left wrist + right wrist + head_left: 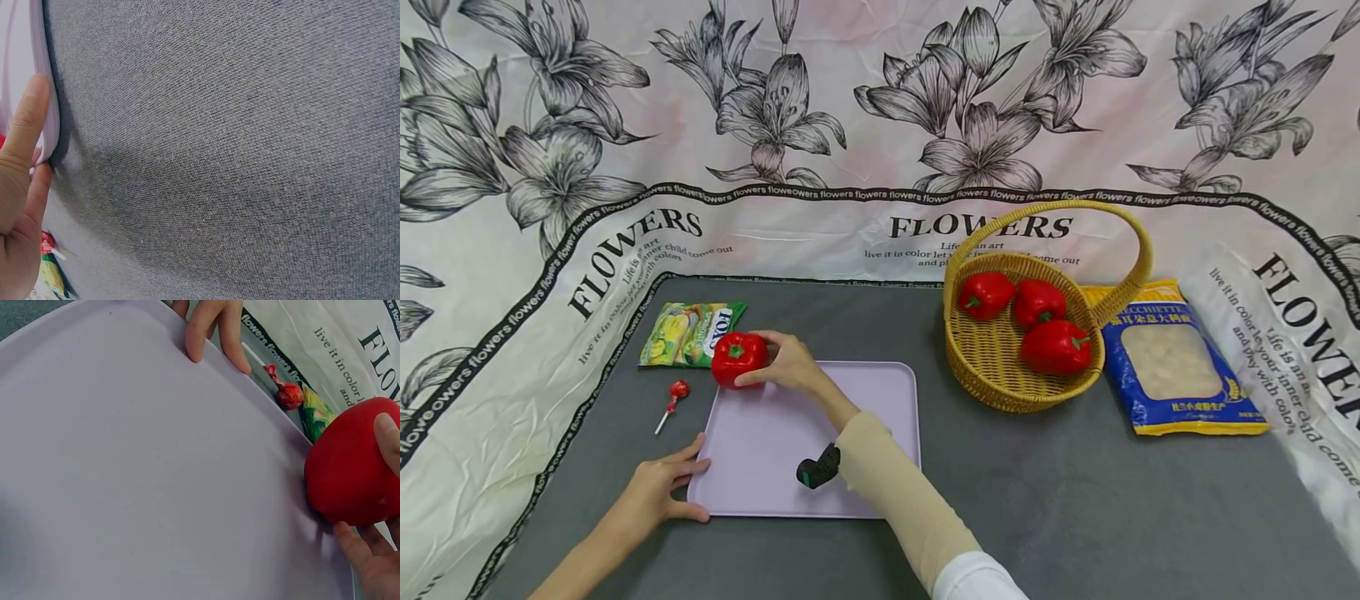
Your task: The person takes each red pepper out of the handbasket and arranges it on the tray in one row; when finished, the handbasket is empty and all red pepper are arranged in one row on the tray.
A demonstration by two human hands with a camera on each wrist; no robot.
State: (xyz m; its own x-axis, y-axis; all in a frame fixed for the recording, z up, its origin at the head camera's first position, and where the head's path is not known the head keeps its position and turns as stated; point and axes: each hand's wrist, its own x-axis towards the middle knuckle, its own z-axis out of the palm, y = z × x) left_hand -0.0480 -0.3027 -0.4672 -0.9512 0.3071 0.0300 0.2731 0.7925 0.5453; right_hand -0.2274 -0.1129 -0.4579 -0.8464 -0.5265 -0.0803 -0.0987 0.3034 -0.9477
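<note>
Red bell pepper point(734, 362) sits clamped between the thumb and fingers of your right hand point(784, 363), at the far-left corner of the lilac tray point(752, 475). Your left hand point(655, 493) has thumb and fingers spread apart, touching that tray around its near-left corner. Just left of your right fingers, beside the pepper, lies a green-and-yellow packet point(676, 337); a red lollipop point(677, 390) lies just beyond your left fingers. Well right of your right fingers, a yellow wicker basket point(981, 392) holds three more red peppers point(1055, 348); farther right lies a blue-and-yellow bag point(1187, 414). Your bench point(1045, 508) is dark grey, bordered beyond your fingers by white flower-printed cloth point(820, 242).
</note>
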